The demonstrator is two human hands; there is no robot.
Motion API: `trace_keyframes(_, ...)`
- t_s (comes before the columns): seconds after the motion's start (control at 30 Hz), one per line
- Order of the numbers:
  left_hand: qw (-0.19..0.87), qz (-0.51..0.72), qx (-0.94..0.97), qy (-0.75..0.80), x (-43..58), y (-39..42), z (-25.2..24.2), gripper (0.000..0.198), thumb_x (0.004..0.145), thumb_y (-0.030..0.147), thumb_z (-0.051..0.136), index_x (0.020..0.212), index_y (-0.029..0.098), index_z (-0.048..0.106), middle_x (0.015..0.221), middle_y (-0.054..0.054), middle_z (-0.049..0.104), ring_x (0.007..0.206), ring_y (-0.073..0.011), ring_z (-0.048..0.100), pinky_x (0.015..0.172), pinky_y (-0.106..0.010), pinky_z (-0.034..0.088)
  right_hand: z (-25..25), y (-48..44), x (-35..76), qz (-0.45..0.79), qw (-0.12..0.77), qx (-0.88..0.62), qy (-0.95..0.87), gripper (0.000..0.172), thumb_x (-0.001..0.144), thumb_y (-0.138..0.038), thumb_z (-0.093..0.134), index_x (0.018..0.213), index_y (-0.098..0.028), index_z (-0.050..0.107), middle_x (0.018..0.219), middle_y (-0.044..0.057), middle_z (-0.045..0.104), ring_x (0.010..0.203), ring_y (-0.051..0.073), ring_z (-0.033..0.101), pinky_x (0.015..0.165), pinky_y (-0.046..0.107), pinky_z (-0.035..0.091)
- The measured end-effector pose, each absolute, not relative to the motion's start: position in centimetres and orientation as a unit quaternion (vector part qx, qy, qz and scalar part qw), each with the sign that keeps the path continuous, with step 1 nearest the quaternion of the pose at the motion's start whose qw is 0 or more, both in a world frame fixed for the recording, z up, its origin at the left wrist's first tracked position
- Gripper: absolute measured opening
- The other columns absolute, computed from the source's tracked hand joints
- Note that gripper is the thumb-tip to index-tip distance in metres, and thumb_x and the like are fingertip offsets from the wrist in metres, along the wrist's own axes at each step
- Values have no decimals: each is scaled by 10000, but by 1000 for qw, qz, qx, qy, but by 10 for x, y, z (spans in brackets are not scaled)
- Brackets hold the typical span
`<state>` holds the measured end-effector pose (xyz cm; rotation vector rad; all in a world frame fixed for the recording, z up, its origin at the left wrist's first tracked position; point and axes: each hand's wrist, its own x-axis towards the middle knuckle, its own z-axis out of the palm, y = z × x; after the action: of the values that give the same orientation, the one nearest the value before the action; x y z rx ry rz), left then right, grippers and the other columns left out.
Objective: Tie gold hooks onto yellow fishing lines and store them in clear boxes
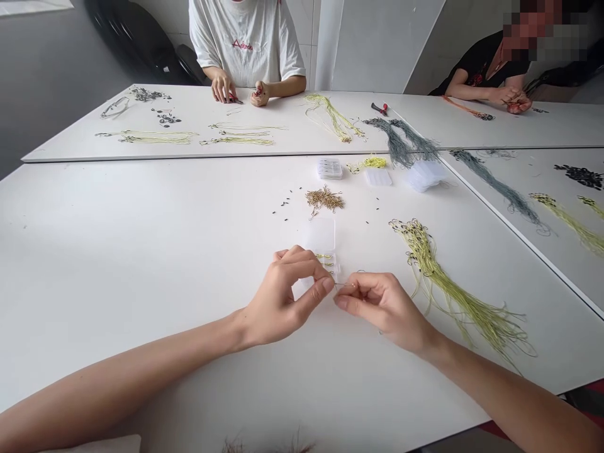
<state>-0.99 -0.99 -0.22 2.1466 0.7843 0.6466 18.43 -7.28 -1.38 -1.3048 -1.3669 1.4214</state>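
Over the white table, my left hand (295, 289) is closed in a thumb-and-finger pinch. Facing it, my right hand (377, 305) is pinched too, its fingertips close to the left ones. A thin strand (343, 284) with a small shiny end runs between them; its exact kind is too small to tell. Partly hidden behind my left hand is an open clear plastic box (323, 234) with yellow-green pieces in its compartments. Beyond it lies a heap of small gold metal clips or hooks (325, 199). To the right rests a bundle of yellow-green cords (438, 270) with dark bits at one end.
Clear boxes (329, 168), a stack of clear plastic cases (427, 175) and grey cord bundles (401, 141) lie farther back. Tiny black pieces (285, 202) are scattered near the gold heap. Two people work across the table; one person's hand (223, 87) is by red-handled pliers.
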Motion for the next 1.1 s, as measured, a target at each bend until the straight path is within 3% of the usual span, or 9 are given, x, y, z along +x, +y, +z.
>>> trace_keyframes(0.13, 386, 210, 861, 257, -10, -10, -3, 152, 902, 167, 521, 771, 204, 588, 764, 14, 614, 793, -163, 498, 849, -377, 322, -12, -63, 195, 597, 410, -490, -485, 162, 814, -255, 652, 679, -182, 603, 642, -12, 503, 646, 136, 428, 616, 287, 336)
trace_keyframes(0.23, 371, 199, 864, 275, -9, -10, -3, 162, 899, 162, 514, 754, 198, 577, 764, 18, 607, 795, -161, 488, 845, -375, 315, -10, -65, 198, 605, 429, -477, -472, 180, 808, -237, 660, 655, -184, 580, 616, -26, 450, 616, 124, 374, 587, 283, 292)
trace_keyframes(0.43, 384, 232, 822, 351, -9, -10, -1, 196, 931, 238, 505, 759, 193, 588, 781, 21, 604, 827, -155, 489, 887, -362, 298, -16, -69, 191, 636, 412, -471, -453, 310, 836, -349, 678, 630, -181, 518, 589, -48, 353, 586, 108, 284, 564, 287, 228)
trace_keyframes(0.63, 442, 214, 800, 345, -10, -7, -4, 214, 935, 291, 512, 774, 200, 620, 821, 18, 627, 878, -162, 504, 881, -338, 333, -21, -69, 190, 604, 430, -497, -451, 177, 847, -360, 679, 801, -194, 636, 561, -58, 342, 587, 108, 285, 568, 289, 219)
trace_keyframes(0.93, 423, 189, 828, 316, -9, -7, -2, 157, 919, 281, 539, 870, 230, 679, 931, 3, 678, 937, -191, 516, 950, -390, 278, -24, -71, 188, 552, 439, -509, -493, 188, 864, -338, 656, 751, -188, 643, 553, -57, 305, 566, 104, 248, 548, 295, 195)
trace_keyframes(1.1, 429, 203, 824, 308, -9, -7, -3, 189, 920, 282, 538, 794, 203, 655, 820, -1, 660, 874, -178, 516, 908, -365, 322, -21, -68, 194, 569, 403, -498, -515, 158, 847, -339, 675, 803, -189, 655, 562, -64, 284, 551, 96, 238, 531, 287, 187)
